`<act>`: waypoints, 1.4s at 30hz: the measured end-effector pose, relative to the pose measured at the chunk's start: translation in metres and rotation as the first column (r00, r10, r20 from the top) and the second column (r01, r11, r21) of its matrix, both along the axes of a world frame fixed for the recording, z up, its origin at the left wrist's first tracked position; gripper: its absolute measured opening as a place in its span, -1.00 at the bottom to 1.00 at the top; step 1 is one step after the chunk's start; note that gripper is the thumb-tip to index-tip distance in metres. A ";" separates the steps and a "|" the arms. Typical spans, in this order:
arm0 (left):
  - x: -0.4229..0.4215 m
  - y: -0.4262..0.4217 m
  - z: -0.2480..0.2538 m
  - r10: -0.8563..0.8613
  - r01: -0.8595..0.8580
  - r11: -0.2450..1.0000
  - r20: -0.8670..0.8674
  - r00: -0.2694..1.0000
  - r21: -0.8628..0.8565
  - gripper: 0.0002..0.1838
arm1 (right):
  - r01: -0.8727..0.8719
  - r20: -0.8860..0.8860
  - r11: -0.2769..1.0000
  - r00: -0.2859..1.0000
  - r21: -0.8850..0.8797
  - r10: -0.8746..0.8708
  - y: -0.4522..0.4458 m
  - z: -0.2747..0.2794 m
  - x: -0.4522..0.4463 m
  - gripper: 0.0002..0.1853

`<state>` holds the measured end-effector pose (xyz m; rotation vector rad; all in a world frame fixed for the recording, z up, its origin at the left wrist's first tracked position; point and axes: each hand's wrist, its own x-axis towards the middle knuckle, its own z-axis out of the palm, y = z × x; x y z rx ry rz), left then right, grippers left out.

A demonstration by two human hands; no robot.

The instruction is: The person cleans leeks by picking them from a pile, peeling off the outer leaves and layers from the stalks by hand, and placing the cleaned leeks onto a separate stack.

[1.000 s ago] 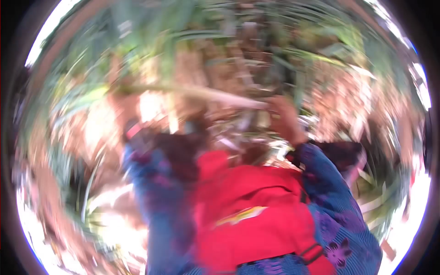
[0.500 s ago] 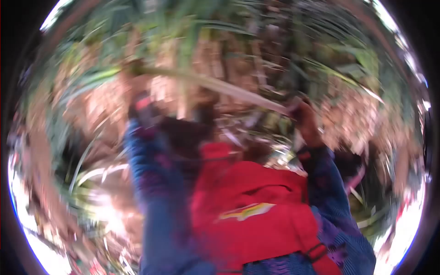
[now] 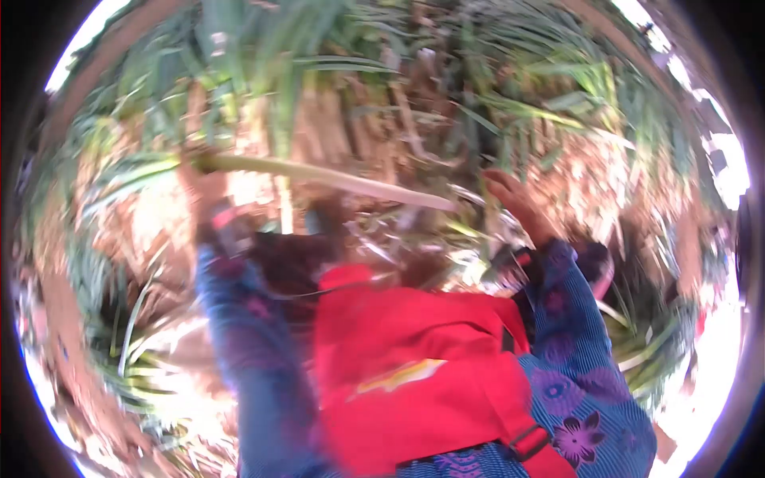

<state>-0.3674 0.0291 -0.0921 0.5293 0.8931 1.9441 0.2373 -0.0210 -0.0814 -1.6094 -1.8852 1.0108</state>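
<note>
Stalk: the long, pale, green-leaved stalk point(image 3: 343, 177) hangs across the space before you, leafy end in your grip, white end sloping slightly down toward your right.
Left hand: your fingers point(image 3: 205, 185) wrap the stalk near its leaves; blur hides the exact finger placement.
Right hand: your hand point(image 3: 514, 199) is off the stalk, fingers loosely extended, just beside the white end and holding nothing visible.
Leafy bundles: upright green-topped plants with tan lower parts point(image 3: 319, 123) stand beyond both hands.
Red cloth garment: the red piece with a yellow-and-white mark point(image 3: 422, 319) covers your front, below the stalk.
Risk: with one end unsupported, a loose left grip could let the stalk swing or slip; pulling sharply could snap the stem or tear its leaves; a wide sweep could snag the bundles.
</note>
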 end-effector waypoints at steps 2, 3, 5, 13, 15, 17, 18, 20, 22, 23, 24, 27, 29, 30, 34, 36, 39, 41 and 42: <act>0.048 -0.020 0.043 -0.049 0.034 0.993 0.131 0.990 0.114 -0.75 | -0.174 -0.263 0.975 0.956 -0.139 0.133 -0.002 0.005 -0.040 -0.54; 0.042 -0.012 0.033 -0.080 0.068 0.983 0.066 0.995 0.168 -0.76 | -0.241 -0.205 0.970 0.951 -0.027 0.231 -0.010 0.005 -0.061 -0.56; 0.076 -0.024 0.070 0.000 -0.062 0.978 0.294 0.956 0.201 -0.72 | -0.355 -0.071 0.933 0.931 0.062 0.359 -0.025 0.010 -0.087 -0.57; 0.097 -0.060 0.094 0.051 -0.151 0.965 0.413 0.909 0.215 -0.79 | -0.417 -0.333 0.840 0.892 -0.348 0.306 -0.076 0.033 -0.134 -0.62; 0.092 -0.072 0.096 0.069 -0.155 0.967 0.375 0.924 0.202 -0.78 | -0.441 -0.325 0.836 0.883 -0.327 0.339 -0.088 0.035 -0.134 -0.63; 0.086 -0.087 0.112 0.094 -0.160 0.973 0.348 0.933 0.165 -0.76 | -0.415 -0.396 0.808 0.884 -0.419 0.248 -0.090 0.048 -0.144 -0.64; 0.087 -0.092 0.122 0.121 -0.184 0.967 0.315 0.941 0.176 -0.76 | -0.415 -0.415 0.822 0.876 -0.389 0.246 -0.088 0.051 -0.153 -0.65; 0.097 -0.108 0.135 0.168 -0.195 0.963 0.151 0.974 0.187 -0.81 | -0.421 -0.449 0.837 0.860 -0.350 0.245 -0.089 0.049 -0.164 -0.68; 0.113 -0.127 0.156 0.211 -0.230 0.964 0.142 0.967 0.135 -0.74 | -0.426 -0.487 0.859 0.836 -0.283 0.254 -0.084 0.037 -0.181 -0.67; 0.119 -0.149 0.171 0.184 -0.195 0.975 0.106 0.977 0.102 -0.75 | -0.436 -0.509 0.871 0.815 -0.227 0.276 -0.090 0.054 -0.202 -0.66; 0.121 -0.153 0.170 0.244 -0.249 0.957 0.047 0.969 0.149 -0.69 | -0.441 -0.532 0.882 0.794 -0.168 0.295 -0.094 0.070 -0.221 -0.66; 0.108 -0.192 0.186 0.348 -0.328 0.899 -0.019 0.937 0.290 -0.50 | -0.669 -0.592 0.701 0.676 -0.245 0.438 -0.100 0.106 -0.268 -0.66; 0.075 -0.217 0.194 0.420 -0.388 0.857 -0.023 0.907 0.338 -0.37 | -0.703 -0.560 0.691 0.645 -0.168 0.520 -0.115 0.120 -0.302 -0.65; 0.056 -0.234 0.200 0.463 -0.427 0.849 -0.049 0.885 0.311 -0.38 | -0.692 -0.511 0.717 0.647 -0.082 0.566 -0.126 0.125 -0.319 -0.64; -0.044 -0.318 0.223 0.649 -0.627 0.761 -0.200 0.734 0.168 -0.83 | -0.726 -0.473 0.688 0.603 0.008 0.642 -0.121 0.138 -0.347 -0.64; -0.110 -0.360 0.222 0.721 -0.729 0.680 -0.260 0.643 0.081 -0.80 | -0.653 -0.567 0.751 0.657 -0.100 0.496 -0.104 0.127 -0.340 -0.69; -0.254 -0.459 0.179 0.727 -0.774 0.633 -0.361 0.584 0.025 -0.68 | -0.544 -0.612 0.808 0.725 -0.229 0.315 -0.064 0.086 -0.313 -0.71; -0.286 -0.539 0.166 0.724 -0.876 0.411 -0.494 0.481 -0.251 -0.52 | -0.396 -0.569 0.880 0.800 -0.260 0.192 -0.060 0.073 -0.291 -0.73; -0.272 -0.567 0.164 0.702 -0.897 0.230 -0.574 0.421 -0.377 -0.45 | -0.321 -0.547 0.906 0.828 -0.275 0.128 -0.058 0.065 -0.278 -0.74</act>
